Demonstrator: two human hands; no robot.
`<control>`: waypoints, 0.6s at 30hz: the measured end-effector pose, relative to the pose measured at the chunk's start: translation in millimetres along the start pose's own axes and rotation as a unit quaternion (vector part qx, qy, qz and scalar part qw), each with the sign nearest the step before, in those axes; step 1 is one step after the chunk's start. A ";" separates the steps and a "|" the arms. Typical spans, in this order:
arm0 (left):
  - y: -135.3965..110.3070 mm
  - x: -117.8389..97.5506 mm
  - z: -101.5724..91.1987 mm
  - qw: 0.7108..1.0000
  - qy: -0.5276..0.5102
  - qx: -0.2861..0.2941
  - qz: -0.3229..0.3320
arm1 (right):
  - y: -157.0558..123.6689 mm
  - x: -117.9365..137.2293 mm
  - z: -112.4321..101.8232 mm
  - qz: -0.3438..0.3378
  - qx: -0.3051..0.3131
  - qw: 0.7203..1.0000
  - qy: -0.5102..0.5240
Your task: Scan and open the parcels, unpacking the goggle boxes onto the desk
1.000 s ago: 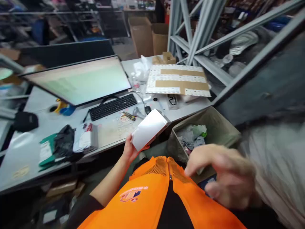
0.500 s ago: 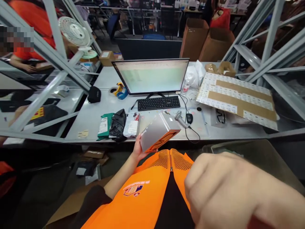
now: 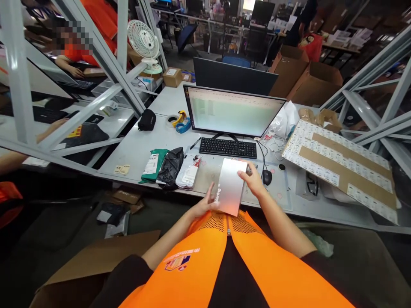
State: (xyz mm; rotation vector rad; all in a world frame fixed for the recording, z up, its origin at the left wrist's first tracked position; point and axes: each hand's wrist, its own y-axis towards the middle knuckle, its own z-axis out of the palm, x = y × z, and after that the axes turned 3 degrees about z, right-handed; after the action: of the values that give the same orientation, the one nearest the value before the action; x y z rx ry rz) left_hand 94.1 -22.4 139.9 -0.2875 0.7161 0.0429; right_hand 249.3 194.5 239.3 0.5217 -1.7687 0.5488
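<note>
Above the near edge of the desk (image 3: 125, 147), close in front of our orange vest (image 3: 192, 261), we held a slim rectangular box (image 3: 231, 184), its broad face turned up towards us. It was pale silver-grey at the far end, and the colour warmed gradually to a soft pinkish orange at the end nearest us. The face looked smooth, with straight edges and crisp corners. White lettering ran lengthwise up its left side; we could make out "ening", while the start of the word was too small and too close to our fingers to read. A small pale mark sat just beyond the lettering. The box lay slightly askew, its near end angled towards our right.

Our right hand (image 3: 254, 182) gripped the upper right corner, thumb laid on the face and fingers curled round the edge. Our left hand (image 3: 203, 207) touched the lower left edge, one digit raised alongside; the other fingers were partly hidden, so we could not tell whether they had closed on the box.

Beyond it stood the black keyboard (image 3: 227, 147), with the mouse (image 3: 266, 177) near our right hand. Left of the box lay a white parcel (image 3: 189, 172), next to a crumpled black bag (image 3: 171, 167).
</note>
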 end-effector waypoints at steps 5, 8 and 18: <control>66.7 -41.9 -0.8 0.990 0.080 -0.085 0.077 | 50.6 -2.8 7.7 0.090 0.194 0.975 0.058; 96.1 -49.3 4.8 0.989 0.088 -0.107 0.049 | 65.3 -22.1 13.4 0.121 0.216 0.967 0.059; 117.3 -11.4 -7.9 0.949 -0.156 -0.269 0.060 | 60.0 -138.5 -68.3 0.252 -0.020 0.858 -0.447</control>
State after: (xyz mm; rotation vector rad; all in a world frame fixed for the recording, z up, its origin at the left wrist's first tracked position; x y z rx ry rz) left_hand 64.3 88.6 113.0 -0.7411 0.3937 0.3968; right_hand 299.1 292.8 115.6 0.2790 -2.8486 0.6815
